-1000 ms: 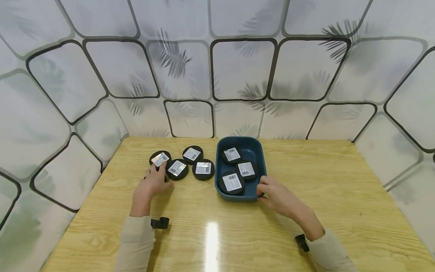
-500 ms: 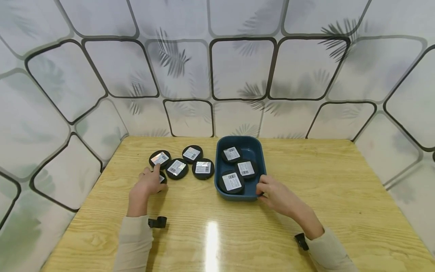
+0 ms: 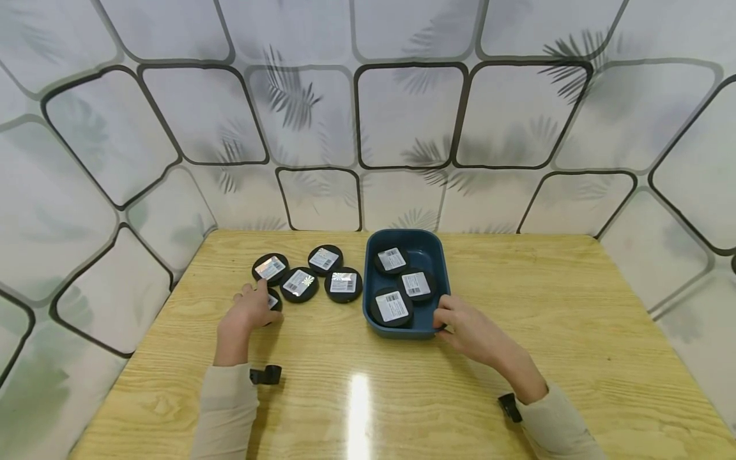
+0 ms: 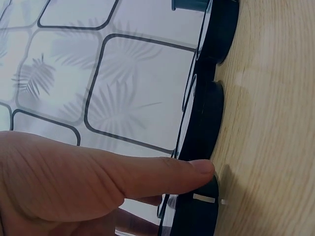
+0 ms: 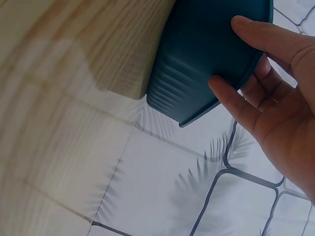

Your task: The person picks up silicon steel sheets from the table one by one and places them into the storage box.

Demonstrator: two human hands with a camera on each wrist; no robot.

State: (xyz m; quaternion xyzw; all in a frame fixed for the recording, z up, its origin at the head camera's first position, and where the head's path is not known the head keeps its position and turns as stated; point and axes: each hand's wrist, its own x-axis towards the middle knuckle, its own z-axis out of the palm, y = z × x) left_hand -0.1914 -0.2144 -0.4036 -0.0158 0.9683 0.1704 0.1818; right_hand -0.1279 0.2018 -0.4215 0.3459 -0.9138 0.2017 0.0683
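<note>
In the head view, my left hand (image 3: 244, 317) is at the nearest of several flat black round discs with white labels; that labelled disc (image 3: 275, 300) is partly hidden under it. My thumb lies against the disc's side (image 4: 197, 219) in the left wrist view, with the other fingers reaching over to its far side. Right beside it lies another labelled disc (image 3: 270, 268). My right hand (image 3: 471, 332) grips the near right corner of a dark blue plastic bin (image 3: 407, 333), thumb and fingers on either side of the rim. Three similar discs (image 3: 392, 308) lie in the bin.
More loose discs (image 3: 299, 284) lie left of the bin, close together on the wooden table (image 3: 322, 383). A patterned fabric wall (image 3: 414, 121) rises behind the table and at both sides.
My left hand has drawn back slightly toward me and left from the far-left disc, uncovering part of the nearest disc. My right hand stays on the bin's rim.
</note>
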